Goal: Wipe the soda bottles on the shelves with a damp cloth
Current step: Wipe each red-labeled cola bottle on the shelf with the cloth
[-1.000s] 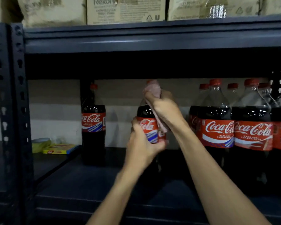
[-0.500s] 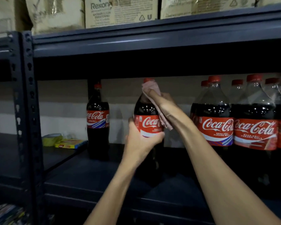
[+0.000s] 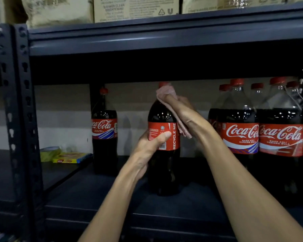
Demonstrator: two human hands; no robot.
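Observation:
A large Coca-Cola bottle [image 3: 164, 165] with a red cap stands on the dark shelf [image 3: 98, 198], its label turned so that "RECYCLE ME" faces me. My left hand [image 3: 150, 145] grips it around the label, thumb across the front. My right hand [image 3: 184, 110] holds a pink cloth [image 3: 166, 92] against the bottle's neck and right shoulder; the cloth hangs down past the label. A single bottle [image 3: 104, 135] stands to the left. A row of several bottles [image 3: 280, 137] fills the right side.
The upper shelf beam [image 3: 164, 39] runs close above the caps and carries cardboard boxes [image 3: 135, 7]. A perforated steel upright [image 3: 24, 119] stands at left. A yellow packet [image 3: 71, 158] and a yellow-green item [image 3: 50, 151] lie on the neighbouring shelf.
The held bottle has been turned, so the logo gave way to the back of the label. The cloth hand stayed at the neck and shoulder. The view shifted, sliding the scene to the right.

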